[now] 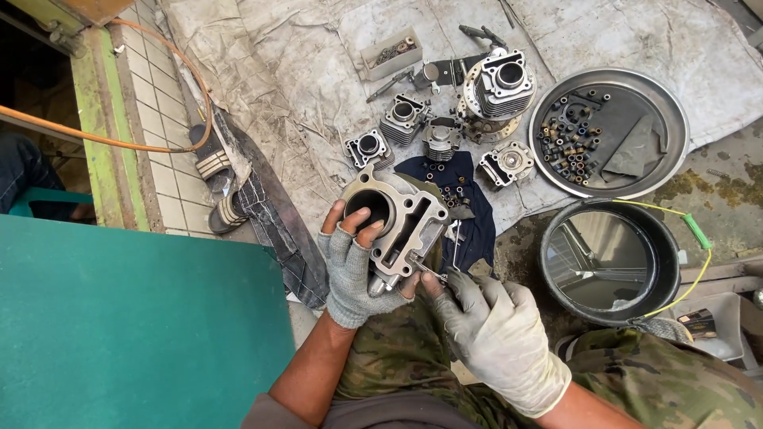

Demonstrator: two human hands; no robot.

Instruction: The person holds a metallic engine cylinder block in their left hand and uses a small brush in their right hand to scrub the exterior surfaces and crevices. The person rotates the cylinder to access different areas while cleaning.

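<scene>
Left hand (354, 270) grips the engine cylinder (397, 226) over the lap, fingers hooked into its bore. Right hand (493, 326) pinches a thin metal tool (429, 270) against the cylinder's lower edge. Beyond the grip, a round metal tray (671, 151) holds small nuts and bushings; nearer, a black bucket (556, 270) contains liquid.

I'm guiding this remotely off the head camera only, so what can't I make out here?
- Tip of the thin tool in the right hand: too small to tell.
- Underside of the engine cylinder: hidden by the left hand.
- Small parts in the round metal tray: too small.
- White tub: cut off by the right edge.
</scene>
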